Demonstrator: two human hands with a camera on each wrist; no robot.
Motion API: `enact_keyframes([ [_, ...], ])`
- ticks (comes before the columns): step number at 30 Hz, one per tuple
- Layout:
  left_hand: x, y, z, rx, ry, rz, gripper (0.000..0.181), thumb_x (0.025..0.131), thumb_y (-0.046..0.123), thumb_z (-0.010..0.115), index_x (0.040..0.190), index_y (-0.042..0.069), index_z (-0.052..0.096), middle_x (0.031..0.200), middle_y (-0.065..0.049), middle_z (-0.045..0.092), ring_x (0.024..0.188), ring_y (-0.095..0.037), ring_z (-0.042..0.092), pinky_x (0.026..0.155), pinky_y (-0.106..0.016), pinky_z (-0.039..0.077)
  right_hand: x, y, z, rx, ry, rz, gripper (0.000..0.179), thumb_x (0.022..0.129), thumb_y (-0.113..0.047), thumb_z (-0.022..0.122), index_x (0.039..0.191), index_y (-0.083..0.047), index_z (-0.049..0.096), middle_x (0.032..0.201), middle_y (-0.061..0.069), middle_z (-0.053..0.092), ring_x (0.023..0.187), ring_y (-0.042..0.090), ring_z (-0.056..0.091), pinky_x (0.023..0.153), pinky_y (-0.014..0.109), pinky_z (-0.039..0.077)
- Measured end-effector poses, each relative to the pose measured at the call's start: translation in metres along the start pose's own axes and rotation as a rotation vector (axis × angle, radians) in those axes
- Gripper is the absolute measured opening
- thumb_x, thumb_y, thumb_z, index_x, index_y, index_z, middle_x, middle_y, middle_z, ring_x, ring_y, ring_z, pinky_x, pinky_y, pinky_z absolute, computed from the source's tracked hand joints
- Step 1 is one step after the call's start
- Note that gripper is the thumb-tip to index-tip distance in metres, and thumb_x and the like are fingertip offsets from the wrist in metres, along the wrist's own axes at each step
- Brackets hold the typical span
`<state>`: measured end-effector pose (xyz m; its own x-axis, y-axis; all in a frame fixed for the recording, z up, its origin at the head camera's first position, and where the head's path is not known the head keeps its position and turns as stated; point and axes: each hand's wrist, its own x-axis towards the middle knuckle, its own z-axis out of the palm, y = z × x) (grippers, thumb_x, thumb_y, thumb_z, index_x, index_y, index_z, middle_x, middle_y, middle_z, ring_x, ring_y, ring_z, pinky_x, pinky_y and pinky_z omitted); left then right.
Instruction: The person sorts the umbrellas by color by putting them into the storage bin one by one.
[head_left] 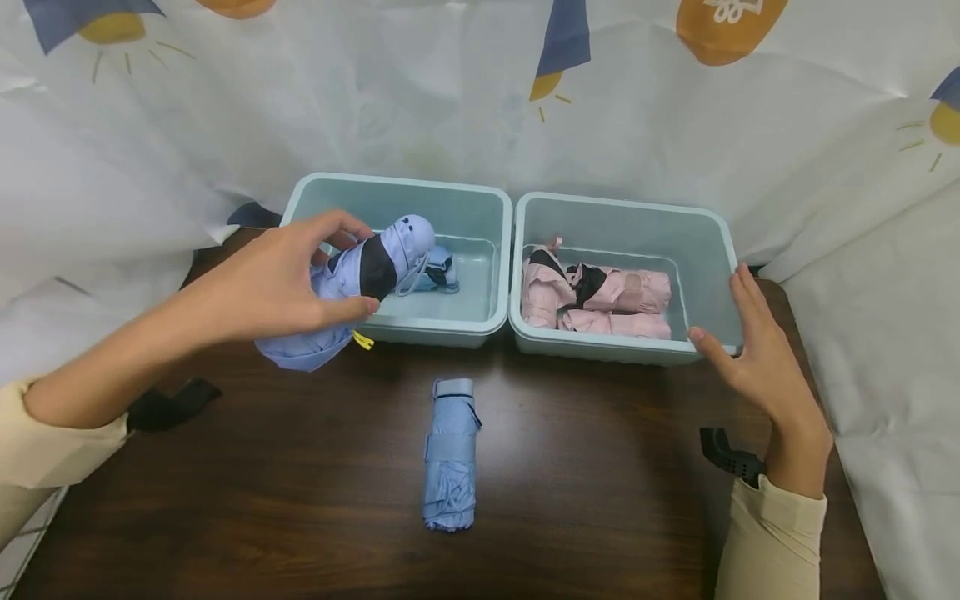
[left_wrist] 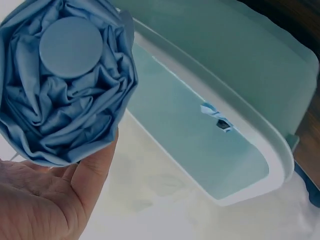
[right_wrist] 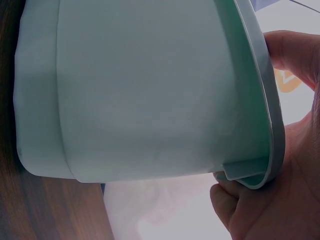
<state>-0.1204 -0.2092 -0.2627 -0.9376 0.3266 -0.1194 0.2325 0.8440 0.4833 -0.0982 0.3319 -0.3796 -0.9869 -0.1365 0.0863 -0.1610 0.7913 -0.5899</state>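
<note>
My left hand (head_left: 281,279) grips a folded blue umbrella (head_left: 345,275) above the front edge of the left bin (head_left: 300,190). A black band shows round the umbrella, and a yellow tag hangs by its lower edge. The left wrist view shows the bunched blue fabric (left_wrist: 107,95) around a round end cap. My right hand (head_left: 765,358) spans the front right corner of the right bin (head_left: 637,204), thumb at the front rim and extended fingers at the side. In the right wrist view, its fingers touch the bin's rim (right_wrist: 274,115).
Another blue folded umbrella (head_left: 450,454) lies on the dark wooden table (head_left: 300,500) before the bins. A smaller blue bundle (head_left: 438,271) lies inside the left bin. Several pink folded umbrellas (head_left: 615,323) fill the right bin's left part. A white patterned cloth (head_left: 450,100) hangs behind.
</note>
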Motion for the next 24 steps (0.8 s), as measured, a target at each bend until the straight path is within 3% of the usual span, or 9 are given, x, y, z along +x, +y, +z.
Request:
enact_keyframes([
  [9, 0.016, 0.003, -0.012, 0.142, 0.0, 0.081, 0.07, 0.085, 0.043, 0.084, 0.145, 0.02, 0.056, 0.14, -0.017, 0.068, 0.107, -0.036, 0.07, 0.079, -0.052, 0.057, 0.001, 0.001, 0.001, 0.006, 0.014, -0.002, 0.091, 0.101, -0.037, 0.063, 0.171, -0.014, 0.01, 0.181, 0.003, 0.002, 0.166, 0.044, 0.009, 0.124, 0.081, 0.011],
  [18, 0.032, 0.004, -0.018, 0.262, -0.08, 0.237, 0.063, 0.084, 0.037, 0.085, 0.14, 0.026, 0.06, 0.134, -0.002, 0.073, 0.1, -0.022, 0.067, 0.075, -0.038, 0.049, 0.0, 0.002, -0.001, 0.001, 0.012, -0.011, 0.09, 0.102, -0.035, 0.064, 0.171, -0.013, 0.01, 0.181, 0.004, 0.002, 0.167, 0.04, 0.008, 0.127, 0.077, 0.012],
  [24, 0.045, 0.0, -0.023, 0.323, -0.107, 0.315, 0.065, 0.084, 0.033, 0.085, 0.142, 0.024, 0.058, 0.131, -0.002, 0.072, 0.097, -0.021, 0.065, 0.073, -0.037, 0.047, -0.001, 0.0, -0.001, 0.004, 0.005, -0.008, 0.091, 0.102, -0.036, 0.064, 0.171, -0.014, 0.009, 0.181, 0.003, 0.002, 0.167, 0.042, 0.009, 0.125, 0.078, 0.013],
])
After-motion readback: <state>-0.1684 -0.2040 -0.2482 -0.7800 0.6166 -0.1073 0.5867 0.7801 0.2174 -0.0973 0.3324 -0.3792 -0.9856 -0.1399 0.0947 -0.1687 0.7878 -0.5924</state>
